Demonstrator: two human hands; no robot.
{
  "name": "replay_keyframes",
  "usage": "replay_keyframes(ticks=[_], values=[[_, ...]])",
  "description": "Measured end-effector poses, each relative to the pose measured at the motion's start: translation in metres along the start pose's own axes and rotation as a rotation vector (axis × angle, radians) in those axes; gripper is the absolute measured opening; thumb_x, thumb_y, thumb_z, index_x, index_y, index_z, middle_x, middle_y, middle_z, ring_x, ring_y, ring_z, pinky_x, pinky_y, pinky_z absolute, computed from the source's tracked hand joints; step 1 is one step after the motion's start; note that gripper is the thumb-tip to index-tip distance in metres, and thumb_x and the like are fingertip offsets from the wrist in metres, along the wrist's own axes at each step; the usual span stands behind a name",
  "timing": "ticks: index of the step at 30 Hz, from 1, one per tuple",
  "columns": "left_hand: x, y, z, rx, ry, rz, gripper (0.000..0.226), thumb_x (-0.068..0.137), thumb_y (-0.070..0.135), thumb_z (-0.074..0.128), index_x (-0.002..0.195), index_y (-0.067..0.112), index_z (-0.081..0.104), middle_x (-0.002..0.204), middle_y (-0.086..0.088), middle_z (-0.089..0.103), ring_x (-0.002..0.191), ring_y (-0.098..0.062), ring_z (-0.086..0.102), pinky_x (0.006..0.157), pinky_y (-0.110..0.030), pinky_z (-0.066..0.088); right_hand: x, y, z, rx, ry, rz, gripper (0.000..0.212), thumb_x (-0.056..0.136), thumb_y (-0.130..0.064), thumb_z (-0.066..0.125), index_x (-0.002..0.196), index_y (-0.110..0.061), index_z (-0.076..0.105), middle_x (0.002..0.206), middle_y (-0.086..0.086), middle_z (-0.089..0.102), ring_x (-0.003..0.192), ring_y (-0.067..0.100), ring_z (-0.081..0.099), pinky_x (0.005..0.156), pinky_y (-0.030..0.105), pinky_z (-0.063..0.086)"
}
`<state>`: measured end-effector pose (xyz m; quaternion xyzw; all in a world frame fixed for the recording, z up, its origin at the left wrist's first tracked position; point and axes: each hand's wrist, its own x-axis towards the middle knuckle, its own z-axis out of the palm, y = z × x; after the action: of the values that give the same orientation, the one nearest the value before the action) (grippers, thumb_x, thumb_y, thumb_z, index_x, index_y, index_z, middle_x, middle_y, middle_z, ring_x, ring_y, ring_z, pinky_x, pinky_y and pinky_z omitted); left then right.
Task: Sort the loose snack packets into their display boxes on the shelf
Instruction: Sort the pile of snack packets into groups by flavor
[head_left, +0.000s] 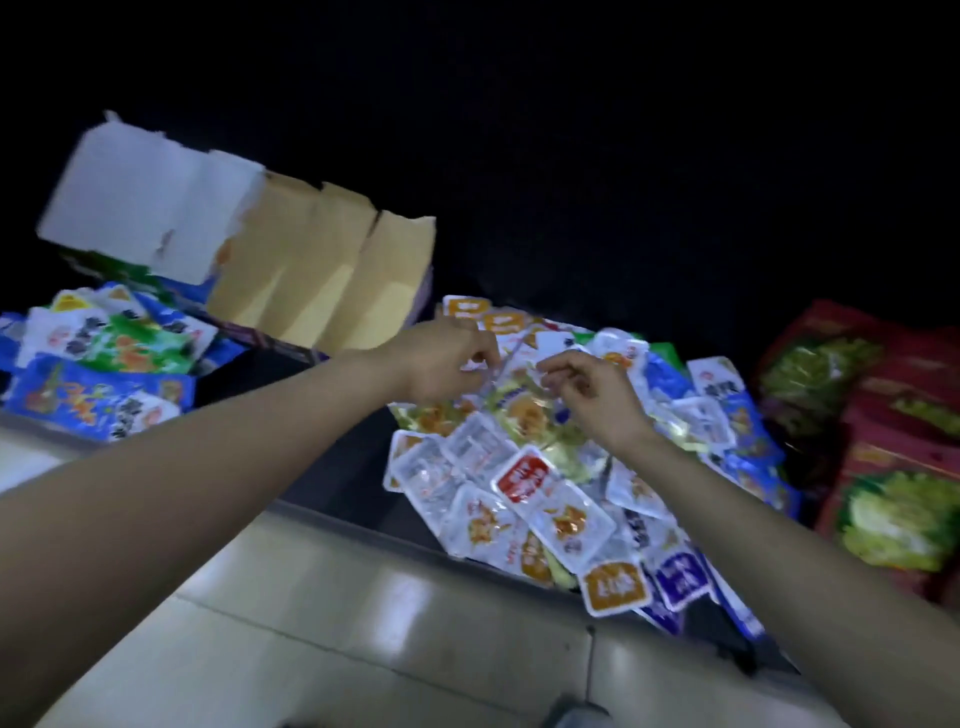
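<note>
A heap of loose snack packets (550, 499), white, orange, red and blue, lies on the low shelf in the middle. Both my hands hover over its far part. My left hand (441, 364) has its fingers curled and pinches the edge of a clear, yellowish packet (522, 410). My right hand (592, 389) pinches the same packet's other edge. Which print the packet carries is blurred. An open cardboard display box (311, 270) with raised flaps stands at the back left.
Blue and green packets (104, 364) pile up at the left by the box. Red bags printed with green cabbage (893, 467) stand at the right. The shelf's pale front edge (363, 525) runs across below, with tiled floor (311, 623) beneath. The background is dark.
</note>
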<state>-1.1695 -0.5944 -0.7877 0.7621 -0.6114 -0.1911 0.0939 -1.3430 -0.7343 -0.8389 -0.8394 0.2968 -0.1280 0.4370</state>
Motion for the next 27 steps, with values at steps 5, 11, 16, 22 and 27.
replay_keyframes(ticks=[5,11,16,22,27], values=[[0.052,0.057,0.044,0.112,-0.352,0.069,0.056,0.095,0.041,0.053,0.146,0.025,0.035,0.142,-0.009,0.040,0.130,-0.031,0.039,0.105,-0.041,0.038,-0.035,0.069,-0.066,-0.304,0.084,0.174,0.040,0.094,-0.011,0.056,0.134,-0.012,0.053,0.130,0.012,0.055,0.120,0.027,0.052,0.095,0.042,0.047],[0.049,0.067,0.090,0.200,-0.413,0.026,0.087,0.092,0.049,0.056,0.154,0.034,-0.003,0.161,0.002,-0.007,0.148,-0.025,-0.001,0.116,-0.044,0.024,-0.058,0.099,-0.060,-0.398,-0.193,0.195,0.074,0.089,-0.030,0.069,0.151,-0.019,0.030,0.156,0.006,0.022,0.143,0.026,0.016,0.113,0.036,0.022],[0.042,0.063,0.100,0.211,-0.187,0.050,0.065,0.093,0.043,0.054,0.149,0.027,0.024,0.156,-0.005,0.017,0.142,-0.024,0.017,0.113,-0.040,0.027,-0.056,0.107,-0.065,-0.418,0.055,0.133,0.072,0.084,-0.039,0.073,0.144,-0.018,0.039,0.138,0.007,0.039,0.130,0.026,0.030,0.106,0.030,0.024],[0.055,0.081,0.091,0.197,-0.104,0.151,0.069,0.096,0.043,0.050,0.154,0.030,0.014,0.161,-0.005,0.003,0.146,-0.025,0.011,0.115,-0.042,0.022,-0.055,0.116,-0.091,-0.527,0.122,0.442,0.078,0.094,-0.042,0.057,0.154,-0.013,0.015,0.159,0.017,0.009,0.148,0.032,0.007,0.116,0.051,0.011],[0.073,0.094,0.106,0.286,-0.206,0.266,0.074,0.094,0.053,0.050,0.153,0.040,0.008,0.162,0.000,-0.013,0.149,-0.022,-0.010,0.120,-0.049,0.004,-0.061,0.126,-0.104,-0.518,0.033,0.576,0.089,0.089,-0.049,0.063,0.154,-0.014,0.014,0.152,0.018,0.025,0.138,0.037,0.031,0.107,0.048,0.034]])
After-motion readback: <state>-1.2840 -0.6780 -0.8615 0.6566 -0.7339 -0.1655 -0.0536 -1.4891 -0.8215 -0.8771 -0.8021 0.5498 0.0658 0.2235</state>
